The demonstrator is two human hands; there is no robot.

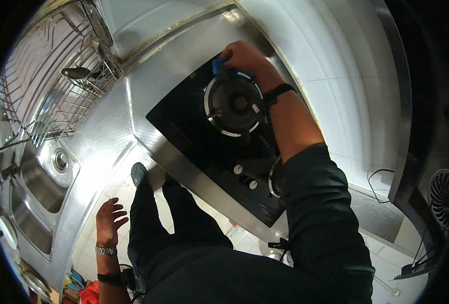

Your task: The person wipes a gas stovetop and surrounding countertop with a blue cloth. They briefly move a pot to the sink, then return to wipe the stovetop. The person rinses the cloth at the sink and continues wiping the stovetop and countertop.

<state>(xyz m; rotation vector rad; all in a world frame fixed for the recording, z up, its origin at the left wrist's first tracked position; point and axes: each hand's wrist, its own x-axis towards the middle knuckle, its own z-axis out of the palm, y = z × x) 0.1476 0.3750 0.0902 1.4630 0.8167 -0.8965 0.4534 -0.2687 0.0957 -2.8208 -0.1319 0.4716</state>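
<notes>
My right hand [243, 59] grips a blue cloth or scrubbing pad [220, 66], blurred and partly hidden by the fingers. It is at the far edge of the black gas cooktop [186, 125], just beyond the ring of the far burner [241, 102]. My right forearm crosses over the cooktop and covers part of the near burner [276, 176]. Two control knobs [245, 176] sit between the burners. My left hand [109, 218] hangs beside my left leg over the tiled floor, fingers apart, holding nothing.
A steel counter [99, 110] surrounds the cooktop and turns left to a double sink [44, 186]. Wire dish racks [68, 87] with a few utensils stand in the left corner. A range hood [418, 171] curves along the right. A red bag [89, 292] lies low at bottom left.
</notes>
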